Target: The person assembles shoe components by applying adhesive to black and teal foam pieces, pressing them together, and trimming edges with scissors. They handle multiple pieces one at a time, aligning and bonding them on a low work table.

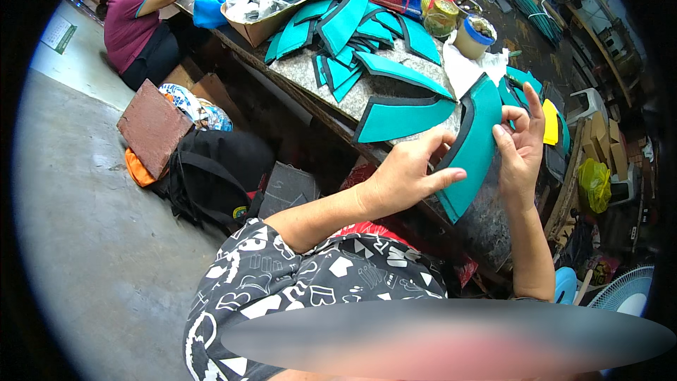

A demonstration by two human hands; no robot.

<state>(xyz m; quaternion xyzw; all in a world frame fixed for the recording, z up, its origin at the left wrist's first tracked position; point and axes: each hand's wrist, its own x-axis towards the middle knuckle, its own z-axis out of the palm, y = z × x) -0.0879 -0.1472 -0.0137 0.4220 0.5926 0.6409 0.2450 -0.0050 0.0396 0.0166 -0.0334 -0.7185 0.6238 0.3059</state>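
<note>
A curved teal fabric piece with a black edge band [474,155] is held up in front of me, above the near side of the table. My left hand [409,173] grips its black-edged left side, the thumb lying over the teal face. On the opposite edge, my right hand [520,152] pinches the piece between thumb and a bent finger, with another finger raised. Just beyond my left hand lies a similar teal piece [402,118], and a longer one [405,75] rests behind it. Farther back is a heap of matching teal pieces [343,22].
Behind the heap are a cardboard box [250,28] and a blue bag [215,0]. A jar [441,17] and a blue-rimmed tub [474,37] stand at the back. A black backpack [211,173] sits left on the floor. A person [134,25] sits far left; a fan [627,293] is lower right.
</note>
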